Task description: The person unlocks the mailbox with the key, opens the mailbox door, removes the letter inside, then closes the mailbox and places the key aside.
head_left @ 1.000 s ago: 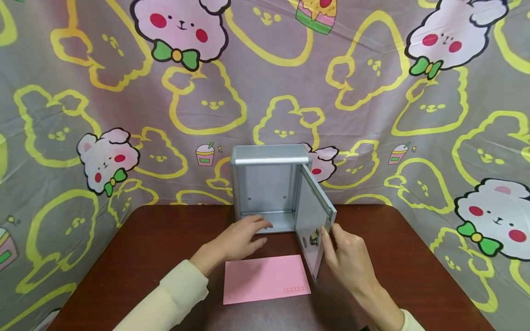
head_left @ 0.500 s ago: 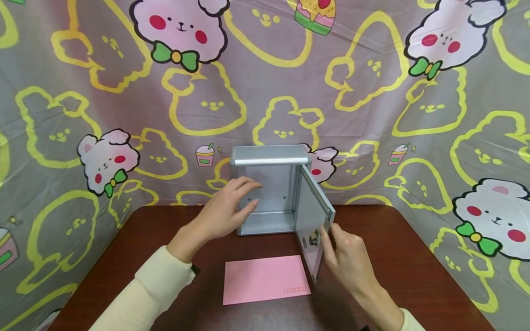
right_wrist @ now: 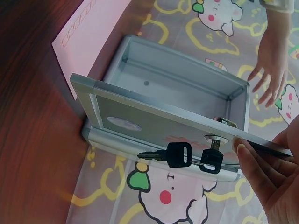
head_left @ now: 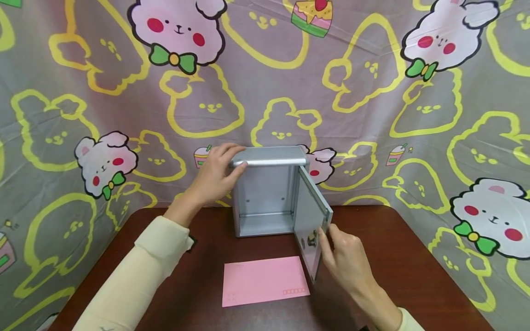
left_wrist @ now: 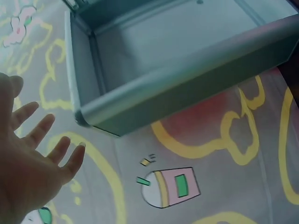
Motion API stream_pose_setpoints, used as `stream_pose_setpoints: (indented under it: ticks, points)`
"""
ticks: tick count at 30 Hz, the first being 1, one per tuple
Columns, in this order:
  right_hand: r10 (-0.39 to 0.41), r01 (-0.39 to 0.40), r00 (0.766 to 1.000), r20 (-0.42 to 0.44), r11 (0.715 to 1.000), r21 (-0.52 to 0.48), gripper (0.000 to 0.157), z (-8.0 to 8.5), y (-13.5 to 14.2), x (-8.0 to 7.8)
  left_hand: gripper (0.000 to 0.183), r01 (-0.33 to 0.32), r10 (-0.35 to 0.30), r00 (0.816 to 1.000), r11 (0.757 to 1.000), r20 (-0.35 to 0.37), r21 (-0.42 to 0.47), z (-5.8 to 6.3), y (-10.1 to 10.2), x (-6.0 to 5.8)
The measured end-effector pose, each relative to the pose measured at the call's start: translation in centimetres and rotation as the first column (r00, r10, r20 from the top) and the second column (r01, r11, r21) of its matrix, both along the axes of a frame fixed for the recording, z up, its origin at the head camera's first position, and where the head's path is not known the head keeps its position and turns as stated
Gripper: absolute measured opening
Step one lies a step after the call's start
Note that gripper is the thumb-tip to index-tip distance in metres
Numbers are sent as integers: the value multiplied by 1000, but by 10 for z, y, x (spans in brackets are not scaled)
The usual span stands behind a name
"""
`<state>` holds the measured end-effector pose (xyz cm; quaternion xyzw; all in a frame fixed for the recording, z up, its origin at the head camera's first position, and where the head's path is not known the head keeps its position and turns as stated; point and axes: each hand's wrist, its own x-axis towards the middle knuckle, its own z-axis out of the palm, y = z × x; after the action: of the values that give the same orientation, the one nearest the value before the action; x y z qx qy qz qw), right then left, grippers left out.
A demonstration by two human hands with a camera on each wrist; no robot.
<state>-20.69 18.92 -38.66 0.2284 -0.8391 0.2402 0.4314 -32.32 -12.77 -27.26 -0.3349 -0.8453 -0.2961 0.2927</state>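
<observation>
A silver metal box (head_left: 269,155) stands at the back of the table, its door (head_left: 309,207) swung open to the right. My right hand (head_left: 345,257) pinches the free edge of that door near the lock. In the right wrist view, two black-headed keys (right_wrist: 179,155) hang at the lock on the door's outer face, one of them in it. Fingers spread, my left hand (head_left: 217,174) is at the box's upper left corner in the head view; the left wrist view shows a gap between fingertips and box. A pink envelope (head_left: 265,281) lies flat in front of the box.
The dark reddish-brown table (head_left: 372,225) carries the box and the envelope. A grey cloth (head_left: 364,174) with cartoon prints hangs close behind the box and along both sides. The door juts forward over the table, its lower corner close to the envelope's right edge.
My left hand has risen from low in front of the box opening to its upper left corner. The right hand keeps its grip on the door, which stays almost still.
</observation>
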Motion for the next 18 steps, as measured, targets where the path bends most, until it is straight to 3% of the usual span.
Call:
stream_pose_setpoints:
  ticks: [5,11,18]
  points:
    - [-3,3,1000,4,1000,0,21,0,0,0,49,-3,-1,990,1000,138,26,5,-3,-21]
    - [-3,3,1000,7,1000,-1,20,-1,0,0,54,-31,26,969,999,246,20,3,-4,-42]
    - [5,-4,1000,-5,1000,1,19,-1,-1,-1,57,-2,-22,919,998,393,60,-4,-8,-59]
